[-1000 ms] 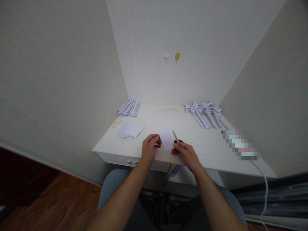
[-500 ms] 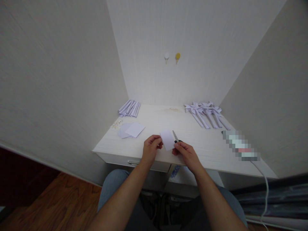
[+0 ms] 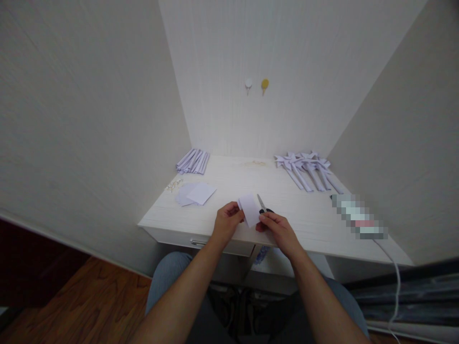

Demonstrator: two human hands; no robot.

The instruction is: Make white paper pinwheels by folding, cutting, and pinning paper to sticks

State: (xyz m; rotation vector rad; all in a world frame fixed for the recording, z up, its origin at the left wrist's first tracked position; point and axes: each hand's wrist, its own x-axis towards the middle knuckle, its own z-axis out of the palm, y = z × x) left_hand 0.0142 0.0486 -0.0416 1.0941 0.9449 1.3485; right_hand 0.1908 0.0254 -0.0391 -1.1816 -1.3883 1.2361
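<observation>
A folded piece of white paper (image 3: 249, 211) is held up over the front of the white desk, between my two hands. My left hand (image 3: 226, 222) grips its left edge, the thumb in front and some fingers hidden behind the sheet. Thumb and fingers of my right hand (image 3: 278, 228) pinch the right edge. Just beyond the right fingers, a pair of scissors (image 3: 263, 204) with dark handles lies on the desk, the handles partly covered by that hand. Several loose white paper squares (image 3: 201, 193) lie overlapping to the left of my left hand.
Rolled paper sticks (image 3: 193, 161) are stacked at the back left, with small pins (image 3: 174, 184) in front of them. Several paper pinwheels (image 3: 309, 169) lie at the back right. A blurred-out device (image 3: 358, 217) with a white cable (image 3: 397, 286) rests near the right wall.
My left hand has shifted slightly right and closed further on the paper, whose left side now shows a fold standing apart. The paper has tilted a little. My right hand has hardly moved.
</observation>
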